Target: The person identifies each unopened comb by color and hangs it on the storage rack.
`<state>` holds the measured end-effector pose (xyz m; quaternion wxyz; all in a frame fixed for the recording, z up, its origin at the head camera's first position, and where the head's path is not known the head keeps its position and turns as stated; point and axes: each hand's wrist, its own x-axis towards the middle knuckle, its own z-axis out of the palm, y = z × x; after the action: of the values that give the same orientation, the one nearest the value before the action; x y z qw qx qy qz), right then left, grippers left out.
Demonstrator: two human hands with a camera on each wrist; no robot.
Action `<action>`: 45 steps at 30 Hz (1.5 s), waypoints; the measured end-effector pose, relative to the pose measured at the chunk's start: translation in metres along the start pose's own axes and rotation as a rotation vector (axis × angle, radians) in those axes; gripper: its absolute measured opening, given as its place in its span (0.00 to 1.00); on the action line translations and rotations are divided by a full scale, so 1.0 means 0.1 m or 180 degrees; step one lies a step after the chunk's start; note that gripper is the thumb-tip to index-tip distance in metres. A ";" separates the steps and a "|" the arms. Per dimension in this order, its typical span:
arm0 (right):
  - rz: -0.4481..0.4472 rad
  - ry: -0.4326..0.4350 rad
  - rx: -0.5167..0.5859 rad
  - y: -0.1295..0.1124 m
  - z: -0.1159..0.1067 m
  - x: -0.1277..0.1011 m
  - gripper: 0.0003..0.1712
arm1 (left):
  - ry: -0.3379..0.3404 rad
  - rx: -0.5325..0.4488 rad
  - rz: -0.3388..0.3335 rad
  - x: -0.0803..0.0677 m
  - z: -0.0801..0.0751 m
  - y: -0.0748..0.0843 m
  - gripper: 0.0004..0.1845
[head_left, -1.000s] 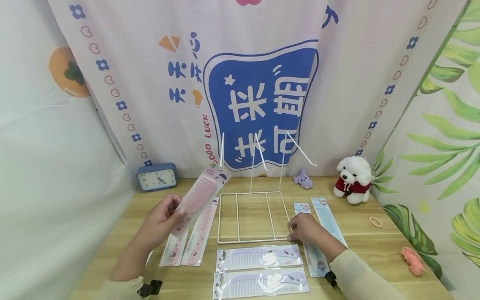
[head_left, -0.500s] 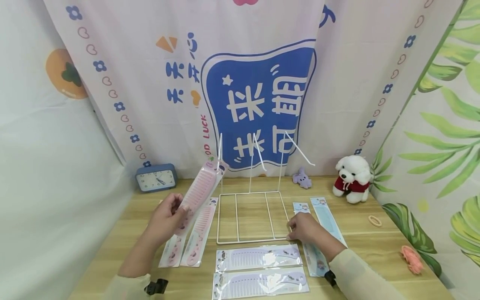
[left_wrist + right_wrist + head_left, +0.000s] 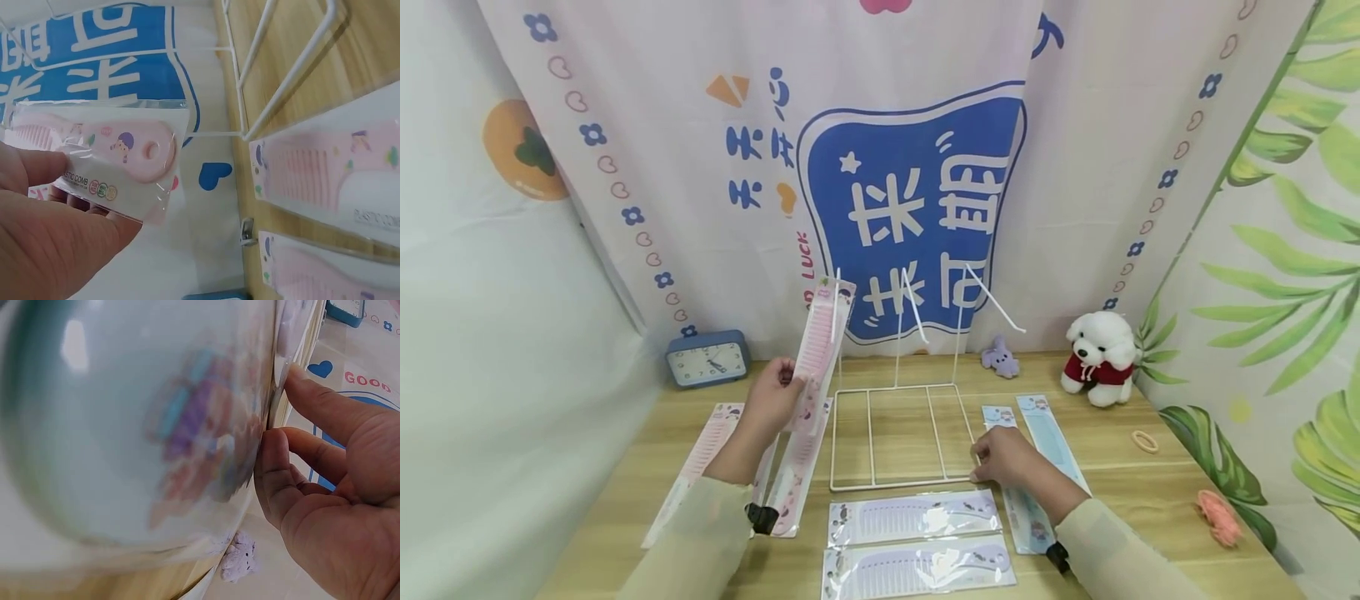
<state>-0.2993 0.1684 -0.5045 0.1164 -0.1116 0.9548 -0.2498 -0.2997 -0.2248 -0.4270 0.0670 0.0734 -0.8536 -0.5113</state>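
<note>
My left hand [image 3: 772,396] pinches a packaged pink comb [image 3: 817,342] and holds it nearly upright at the left side of the white wire rack [image 3: 902,483]. The top of the pack overlaps the rack's left hook in the head view. Close up in the left wrist view, the thumb lies on the clear wrapper near the comb's handle, which has a round hole. At the rack's front right corner, my right hand [image 3: 1011,458] pinches the base wire between thumb and fingers. A blue packaged comb [image 3: 1030,521] lies partly hidden under that arm.
More pink comb packs [image 3: 703,446] lie left of the rack, two purple comb packs [image 3: 917,517] in front, another blue pack [image 3: 1054,442] at right. Around them are a blue clock [image 3: 707,358], purple plush [image 3: 1000,358], white toy dog [image 3: 1099,358], hair tie [image 3: 1144,442] and coral clip [image 3: 1217,517].
My left hand has moved right and up, tilting the pink comb pack more upright, its top now up at the left hook. The right hand stays at the rack's corner.
</note>
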 end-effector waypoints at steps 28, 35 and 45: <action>-0.0110 0.0051 0.0016 0.04 0.01 -0.01 0.12 | -0.0253 -0.0419 0.0271 0.74 0.50 -0.20 0.14; -0.0239 0.0109 -0.0021 0.05 0.02 -0.01 0.15 | -0.0239 -0.0480 0.0135 0.74 0.49 -0.21 0.13; -0.0147 0.0017 0.0034 -0.01 -0.01 -0.02 0.11 | -0.0141 -0.0516 0.0075 0.67 0.32 -0.34 0.14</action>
<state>-0.2975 0.1679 -0.5031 0.1088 -0.1323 0.9509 -0.2578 -0.3691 -0.2258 -0.4694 0.0597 0.0464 -0.8115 -0.5794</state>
